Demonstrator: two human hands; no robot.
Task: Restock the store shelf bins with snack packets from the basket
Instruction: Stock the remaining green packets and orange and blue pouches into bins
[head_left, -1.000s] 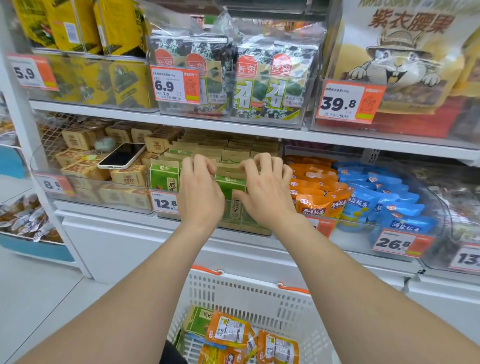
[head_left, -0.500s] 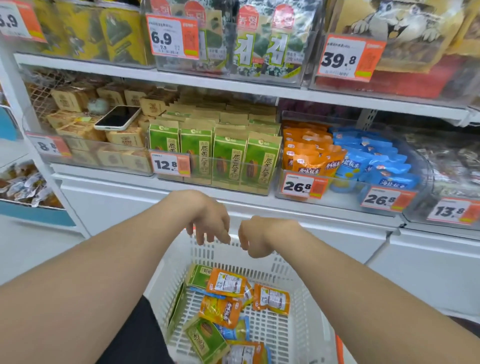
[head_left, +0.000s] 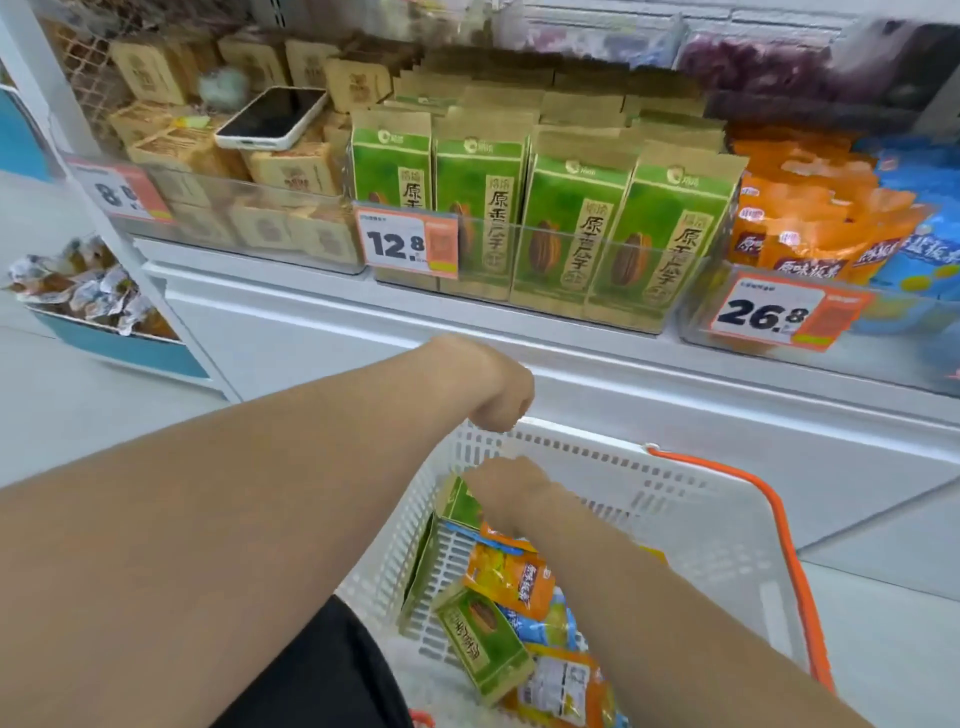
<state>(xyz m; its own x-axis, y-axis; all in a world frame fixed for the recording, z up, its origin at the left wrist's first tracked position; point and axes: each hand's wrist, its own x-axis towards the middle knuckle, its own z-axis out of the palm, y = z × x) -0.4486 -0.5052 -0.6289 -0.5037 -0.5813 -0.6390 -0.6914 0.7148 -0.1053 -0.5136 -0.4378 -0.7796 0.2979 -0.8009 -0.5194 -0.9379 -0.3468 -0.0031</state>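
Reaching down into the white slotted plastic basket (head_left: 701, 499) with its orange handle (head_left: 779, 525), the right hand (head_left: 511, 493) is seen with its fingers lowered onto the top of a green paper snack packet (head_left: 456, 506) that stands against the basket's left wall. Whether the packet is actually gripped cannot be told, as the fingertips are hidden behind the hand.

The left hand (head_left: 498, 389) is held above the far left corner of the basket rim, its fingers loosely curled downward, and nothing is seen in it.

A second green packet (head_left: 483, 644) is laid flat lower in the basket, among orange foil packets (head_left: 511, 574) and blue packets (head_left: 540, 623). The right forearm is stretched across part of this heap.

On the shelf above, a clear plastic bin (head_left: 587, 224) is filled with upright rows of matching green packets (head_left: 566, 228), and a price tag reading 12.8 (head_left: 408, 244) is fixed to its front. In the bin to the left, a white-cased phone (head_left: 272, 118) is rested on brown paper packets (head_left: 291, 171). To the right, orange packets on the shelf (head_left: 810, 228) are stacked behind a price tag reading 26.8 (head_left: 774, 314).
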